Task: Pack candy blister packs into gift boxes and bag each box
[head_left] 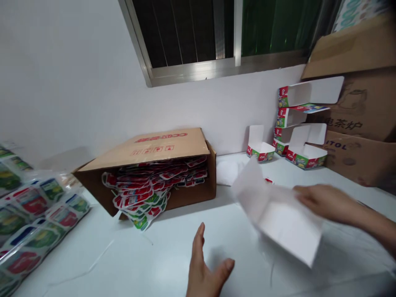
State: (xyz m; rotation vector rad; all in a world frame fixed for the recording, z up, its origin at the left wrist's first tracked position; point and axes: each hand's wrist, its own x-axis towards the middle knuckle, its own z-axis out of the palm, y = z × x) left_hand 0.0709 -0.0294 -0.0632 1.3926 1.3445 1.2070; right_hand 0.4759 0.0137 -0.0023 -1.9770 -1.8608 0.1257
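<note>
My right hand (321, 202) comes in from the right and grips a flat white carton blank (278, 214), held tilted above the table and blurred by motion. My left hand (204, 268) hovers low at the bottom centre, fingers stretched and thumb apart, holding nothing. It is just left of the blank and does not touch it. Beyond both hands lies a brown cardboard box (154, 156) on its side, its open face spilling several flat red, green and white printed blanks (145, 194).
Several folded printed cartons with white lids up (297, 123) stand stacked at the back right beside large brown cardboard boxes (361, 107). Plastic-wrapped printed packs (27, 218) lie at the left edge. A white wall and a window run behind the white table (123, 264).
</note>
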